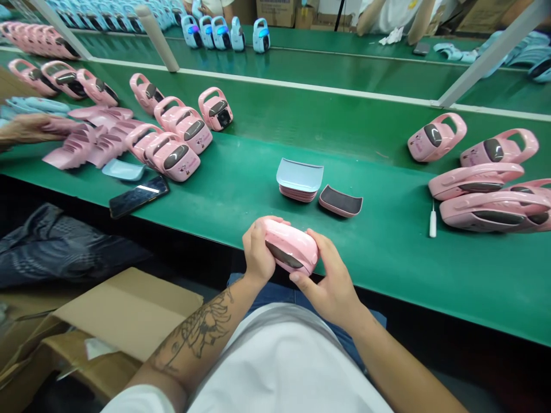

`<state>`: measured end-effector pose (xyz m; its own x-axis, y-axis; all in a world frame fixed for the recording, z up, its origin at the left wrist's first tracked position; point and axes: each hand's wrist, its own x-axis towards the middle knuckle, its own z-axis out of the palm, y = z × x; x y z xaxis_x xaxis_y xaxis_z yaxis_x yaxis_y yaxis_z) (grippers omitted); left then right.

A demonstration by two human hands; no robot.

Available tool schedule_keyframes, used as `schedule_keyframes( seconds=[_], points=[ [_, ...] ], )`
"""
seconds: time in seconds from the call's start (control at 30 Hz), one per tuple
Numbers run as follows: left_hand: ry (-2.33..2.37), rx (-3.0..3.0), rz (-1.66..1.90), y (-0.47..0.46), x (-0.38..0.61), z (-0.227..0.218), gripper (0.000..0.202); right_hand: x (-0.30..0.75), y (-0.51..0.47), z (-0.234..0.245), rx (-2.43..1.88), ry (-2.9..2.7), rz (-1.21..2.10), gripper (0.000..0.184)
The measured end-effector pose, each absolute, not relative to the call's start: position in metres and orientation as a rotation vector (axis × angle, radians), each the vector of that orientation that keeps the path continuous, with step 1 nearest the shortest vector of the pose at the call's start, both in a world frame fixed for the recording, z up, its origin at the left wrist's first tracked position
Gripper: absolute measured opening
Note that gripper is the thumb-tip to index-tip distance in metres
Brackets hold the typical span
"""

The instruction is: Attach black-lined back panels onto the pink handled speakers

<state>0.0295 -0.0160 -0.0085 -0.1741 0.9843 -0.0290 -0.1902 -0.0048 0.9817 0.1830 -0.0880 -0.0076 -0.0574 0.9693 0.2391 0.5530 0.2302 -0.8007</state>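
Observation:
Between my two hands is a glossy pink plastic device (297,244) with a dark window strip, held over the bench's front edge. My left hand (259,246) wraps round its left end. The fingers and thumb of my right hand (329,278) grip its right end. The underside is hidden from me. Just beyond, a stack of curved panels (299,178) lies on the green bench, light blue on top and pink below. Beside the stack sits a single curved pink panel (341,202) with a dark inner face.
Pink handled devices stand at left (174,155) and right (482,209). A white-handled screwdriver (433,223) lies by the right group, a phone (138,197) on the left. Another person's hand (28,129) touches pink panels (77,143). A cardboard box (124,310) is below left.

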Motion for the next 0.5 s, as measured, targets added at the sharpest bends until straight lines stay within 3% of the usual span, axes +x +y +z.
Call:
schedule_keyframes(
  seconds=[0.17, 0.43, 0.5],
  points=[
    [1.180, 1.123, 1.471, -0.020, 0.030, -0.006, 0.051, 0.181, -0.089, -0.011, -1.390, -1.715, 0.592, 0.063],
    [1.060, 1.212, 1.310, -0.024, 0.057, -0.004, 0.058, 0.221, -0.094, -0.008, -1.510, -1.860, 0.374, 0.068],
    [0.928, 1.273, 1.220, -0.020, 0.065, -0.005, 0.056, 0.246, -0.091, -0.003, -1.481, -1.882, 0.384, 0.056]
  ],
)
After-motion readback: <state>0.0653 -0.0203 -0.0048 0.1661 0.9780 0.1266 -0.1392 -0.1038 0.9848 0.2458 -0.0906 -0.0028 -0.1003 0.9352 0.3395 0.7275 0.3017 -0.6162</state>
